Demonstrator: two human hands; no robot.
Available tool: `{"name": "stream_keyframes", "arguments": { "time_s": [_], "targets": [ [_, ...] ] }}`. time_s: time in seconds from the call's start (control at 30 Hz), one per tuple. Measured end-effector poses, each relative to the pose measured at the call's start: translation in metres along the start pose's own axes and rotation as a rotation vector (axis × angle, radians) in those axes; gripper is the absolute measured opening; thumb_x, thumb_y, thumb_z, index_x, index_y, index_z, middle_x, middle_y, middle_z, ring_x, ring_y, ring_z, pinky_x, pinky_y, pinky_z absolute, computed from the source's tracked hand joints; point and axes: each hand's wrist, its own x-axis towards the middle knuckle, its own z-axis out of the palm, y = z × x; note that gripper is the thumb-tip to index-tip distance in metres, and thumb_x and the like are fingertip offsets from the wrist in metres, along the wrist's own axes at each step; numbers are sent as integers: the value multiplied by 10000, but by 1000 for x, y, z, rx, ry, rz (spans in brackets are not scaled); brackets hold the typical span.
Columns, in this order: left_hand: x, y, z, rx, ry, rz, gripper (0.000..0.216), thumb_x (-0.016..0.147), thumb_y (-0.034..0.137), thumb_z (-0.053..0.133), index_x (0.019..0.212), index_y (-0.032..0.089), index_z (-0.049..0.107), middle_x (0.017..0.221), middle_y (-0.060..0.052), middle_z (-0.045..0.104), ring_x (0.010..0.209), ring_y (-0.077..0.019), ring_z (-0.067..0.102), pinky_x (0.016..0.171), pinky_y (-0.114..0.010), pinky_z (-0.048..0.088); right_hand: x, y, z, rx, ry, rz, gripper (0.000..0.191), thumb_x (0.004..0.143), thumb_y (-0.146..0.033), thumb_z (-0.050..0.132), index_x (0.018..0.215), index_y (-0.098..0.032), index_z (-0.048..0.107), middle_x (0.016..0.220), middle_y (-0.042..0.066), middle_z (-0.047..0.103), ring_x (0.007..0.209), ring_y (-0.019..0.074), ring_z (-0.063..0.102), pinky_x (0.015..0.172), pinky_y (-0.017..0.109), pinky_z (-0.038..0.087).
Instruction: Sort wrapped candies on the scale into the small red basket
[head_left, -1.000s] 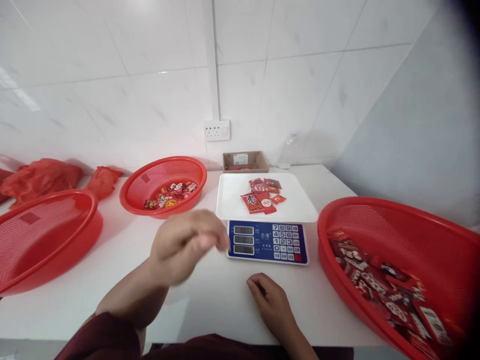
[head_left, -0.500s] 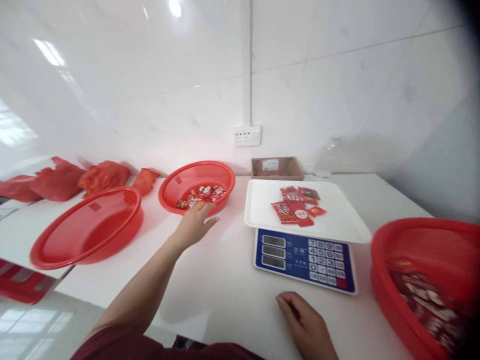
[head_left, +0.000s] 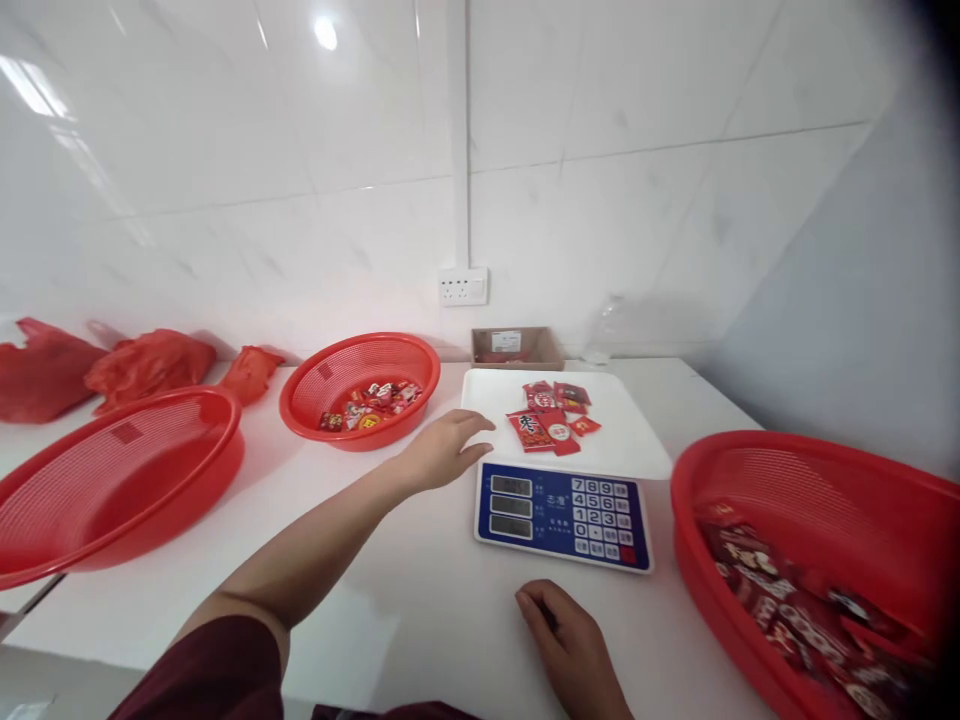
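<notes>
My left hand point(head_left: 444, 450) reaches out over the white table, fingers loosely extended, at the left edge of the scale's white tray point(head_left: 637, 445); it holds nothing I can see. Several red snack packets point(head_left: 551, 417) lie on that tray. Below it is the scale's blue keypad panel point(head_left: 562, 505). My right hand point(head_left: 570, 650) rests on the table near the front edge, fingers curled under, with nothing visible in them. A small red basket point(head_left: 360, 390) with several wrapped candies stands just left of my left hand.
A large red basket point(head_left: 817, 480) holding many red packets sits at the right. Another large red basket point(head_left: 112, 480) sits at the left, with red plastic bags point(head_left: 146, 362) behind it. A small cardboard box point(head_left: 516, 348) and a wall socket point(head_left: 463, 287) are at the back.
My left hand went out to the small red basket's rim, then swung right to the scale tray's left edge. My right hand stayed put. The camera view shifted.
</notes>
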Motion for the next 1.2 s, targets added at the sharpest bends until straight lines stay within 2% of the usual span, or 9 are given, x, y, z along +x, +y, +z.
{"name": "stream_keyframes", "arguments": {
  "time_s": [0.1, 0.3, 0.5, 0.6, 0.7, 0.83, 0.93, 1.03, 1.2],
  "targets": [
    [36, 17, 12, 17, -75, 32, 385, 867, 377, 448, 1204, 192, 463, 1242, -89, 540, 1158, -213, 473, 954, -327, 390, 0, 0, 1, 7, 3, -1, 295, 860, -417, 417, 702, -211, 557, 680, 4, 607, 640, 156, 571, 601, 220, 437],
    [79, 27, 35, 84, -133, -70, 519, 763, 448, 565, 1155, 118, 483, 1031, -174, 612, 1013, -348, 545, 853, -465, 407, -1, -1, 1, 15, 9, 11, 287, 853, -411, 422, 694, -207, 545, 664, 5, 589, 626, 160, 554, 593, 228, 427],
    [76, 17, 43, -10, -67, -112, 478, 686, 336, 654, 1116, 213, 486, 1049, -60, 560, 869, -194, 599, 713, -272, 481, -1, 1, 2, 22, -5, 16, 295, 853, -421, 412, 691, -207, 535, 662, 7, 571, 628, 162, 539, 594, 230, 423],
    [70, 2, 31, -34, 36, -163, 354, 723, 204, 592, 1063, 224, 498, 1016, -18, 563, 873, -144, 584, 749, -232, 474, -1, 2, 3, 29, -7, 10, 302, 855, -423, 410, 677, -207, 522, 655, 6, 561, 624, 159, 531, 593, 228, 419],
    [58, -25, 4, 7, 154, -234, 322, 750, 139, 513, 1063, 216, 499, 1076, -26, 555, 964, -155, 549, 828, -252, 447, -1, 3, 4, 39, 9, -4, 306, 857, -422, 408, 667, -207, 515, 650, 5, 557, 619, 155, 526, 593, 227, 413],
    [37, -68, -40, 131, 255, -367, 320, 762, 106, 435, 1047, 206, 539, 1087, -76, 549, 962, -231, 540, 789, -343, 449, 0, 6, 6, 59, 23, -23, 304, 856, -417, 417, 660, -207, 519, 645, 1, 558, 615, 150, 526, 590, 224, 409],
    [28, -88, -53, 213, 253, -401, 271, 770, 115, 423, 970, 172, 596, 1023, -126, 575, 1003, -308, 509, 788, -421, 433, 1, 9, 8, 52, 34, -33, 307, 854, -417, 420, 658, -206, 526, 635, 0, 556, 602, 149, 521, 578, 226, 403],
    [34, -83, -40, 225, 188, -292, 224, 796, 163, 442, 926, 171, 624, 1025, -117, 601, 1037, -298, 499, 850, -425, 419, 2, 12, 10, 31, 16, -41, 316, 856, -425, 413, 659, -207, 528, 636, 2, 555, 600, 150, 518, 580, 231, 401],
    [71, -35, 10, 171, 20, 4, 328, 799, 207, 499, 1122, 186, 550, 1183, -73, 574, 1131, -203, 478, 970, -325, 380, 3, 15, 13, 33, 54, -37, 332, 857, -445, 395, 657, -208, 513, 638, 1, 548, 607, 151, 513, 596, 235, 398]
  ]
}}
